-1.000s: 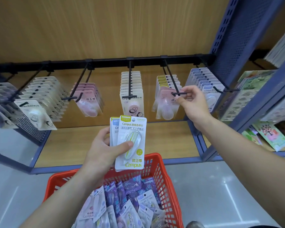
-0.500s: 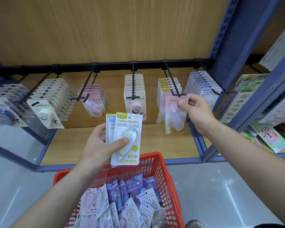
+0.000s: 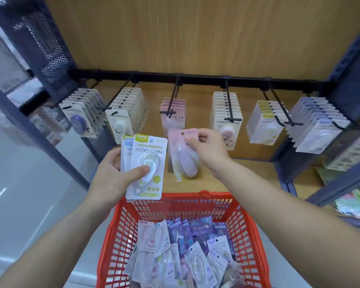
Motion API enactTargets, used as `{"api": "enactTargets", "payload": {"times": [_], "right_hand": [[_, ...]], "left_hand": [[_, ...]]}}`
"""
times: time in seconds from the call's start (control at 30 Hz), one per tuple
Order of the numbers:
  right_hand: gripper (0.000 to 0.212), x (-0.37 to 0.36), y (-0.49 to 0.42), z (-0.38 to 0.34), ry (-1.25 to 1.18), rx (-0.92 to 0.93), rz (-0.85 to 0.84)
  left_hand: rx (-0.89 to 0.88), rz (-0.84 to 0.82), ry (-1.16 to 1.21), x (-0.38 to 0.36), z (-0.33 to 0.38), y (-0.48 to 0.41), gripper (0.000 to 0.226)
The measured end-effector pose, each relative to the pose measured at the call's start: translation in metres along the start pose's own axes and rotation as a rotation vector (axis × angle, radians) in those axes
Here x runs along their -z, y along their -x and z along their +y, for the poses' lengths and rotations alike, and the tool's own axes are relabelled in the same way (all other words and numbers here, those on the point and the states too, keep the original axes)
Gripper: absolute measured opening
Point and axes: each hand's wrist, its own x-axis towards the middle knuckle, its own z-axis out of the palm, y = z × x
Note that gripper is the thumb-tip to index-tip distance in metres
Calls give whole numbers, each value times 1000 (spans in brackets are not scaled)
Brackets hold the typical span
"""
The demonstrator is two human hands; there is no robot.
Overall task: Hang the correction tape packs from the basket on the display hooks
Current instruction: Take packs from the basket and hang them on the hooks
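My left hand (image 3: 110,175) grips a small fan of correction tape packs, a green-labelled Campus pack (image 3: 148,165) in front and a blue one behind it. My right hand (image 3: 208,150) pinches the top corner of a pink pack (image 3: 180,154), holding it in the air below the hooks, free of any hook. A black rail (image 3: 195,76) carries several display hooks with hanging packs; the pink row (image 3: 173,113) hangs just above the held pink pack. Below, the red basket (image 3: 175,206) holds several loose packs.
Blue perforated shelf uprights (image 3: 37,42) stand on the left and right (image 3: 349,65). A wooden shelf board (image 3: 258,175) lies under the hooks. Colourful stationery sits on the neighbouring shelf at the far right (image 3: 353,202). Grey floor spreads to the left.
My right hand has drawn the pink pack away from the yellow row's hook and carried it left, toward the pink row. The view has swung left and down.
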Motion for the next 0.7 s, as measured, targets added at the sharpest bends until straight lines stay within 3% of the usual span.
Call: {"api": "enactTargets", "payload": {"times": [0.2,0.7], "right_hand": [[18,-42,-29,-11,-5,11,80],[21,-48,-42,-11,-28,55,159]], "left_hand": [[12,10,3,37,-4,-6,57],[38,4,25,38,-6,-12,51]]}}
